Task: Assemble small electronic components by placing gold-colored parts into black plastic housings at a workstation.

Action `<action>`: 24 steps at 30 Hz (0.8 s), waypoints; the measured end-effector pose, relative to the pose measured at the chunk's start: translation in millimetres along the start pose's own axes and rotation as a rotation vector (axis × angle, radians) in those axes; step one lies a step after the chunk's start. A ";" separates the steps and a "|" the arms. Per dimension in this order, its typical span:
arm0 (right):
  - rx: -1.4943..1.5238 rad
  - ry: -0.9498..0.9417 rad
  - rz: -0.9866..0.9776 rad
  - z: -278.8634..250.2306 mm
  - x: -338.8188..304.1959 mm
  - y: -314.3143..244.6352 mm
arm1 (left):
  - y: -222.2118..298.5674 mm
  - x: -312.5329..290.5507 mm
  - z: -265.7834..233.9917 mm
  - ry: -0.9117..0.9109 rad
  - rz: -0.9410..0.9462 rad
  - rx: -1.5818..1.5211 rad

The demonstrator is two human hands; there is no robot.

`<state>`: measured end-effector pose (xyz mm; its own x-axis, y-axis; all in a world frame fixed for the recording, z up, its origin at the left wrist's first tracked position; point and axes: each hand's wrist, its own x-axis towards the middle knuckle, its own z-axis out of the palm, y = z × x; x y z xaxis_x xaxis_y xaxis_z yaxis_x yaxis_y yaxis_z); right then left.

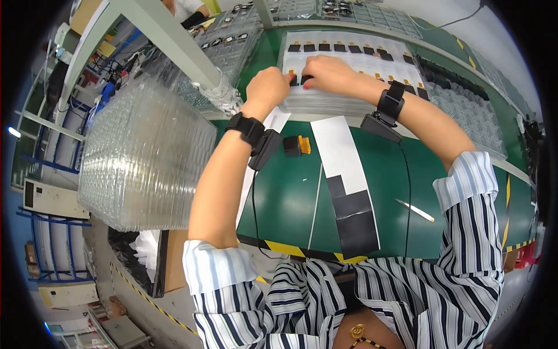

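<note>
Both my hands meet over the pale tray stack [349, 103] at the far side of the green surface [279, 203]. The left hand [269, 92] has its fingertips gathered beside a small black piece [293, 81] at the tray's near left; the right hand [328, 74] bends down just next to it, thumb and fingers close together over a dark part. Whether either one clamps its piece or only touches it, I cannot tell — the fingers hide too much. Behind them I see a row of black pieces with orange tabs [324, 47] along the tray. Nearer me, a loose black block [292, 146] with an orange tab lies left of a white strip [330, 138]. Black sheets [356, 218] overlap the strip's near end, and a slim white tool [415, 210] rests to the right.
</note>
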<state>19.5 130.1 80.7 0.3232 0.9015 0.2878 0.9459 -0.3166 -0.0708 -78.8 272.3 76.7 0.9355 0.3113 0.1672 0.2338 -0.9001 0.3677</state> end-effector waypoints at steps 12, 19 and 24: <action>-0.093 -0.005 -0.179 -1.5 -22.0 38.2 | -14.1 33.3 14.8 -0.086 -0.148 -0.205; -0.228 0.158 -0.148 -36.3 -30.5 39.2 | -13.1 74.1 -7.7 -0.171 -0.278 -0.773; -0.331 0.099 -0.245 -24.4 -46.7 36.1 | -33.1 123.4 12.6 -0.003 -0.290 -0.713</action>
<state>37.9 69.4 88.1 0.0706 0.9341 0.3500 0.9294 -0.1891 0.3170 32.3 336.7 73.7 0.8636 0.5034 -0.0281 0.2435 -0.3676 0.8975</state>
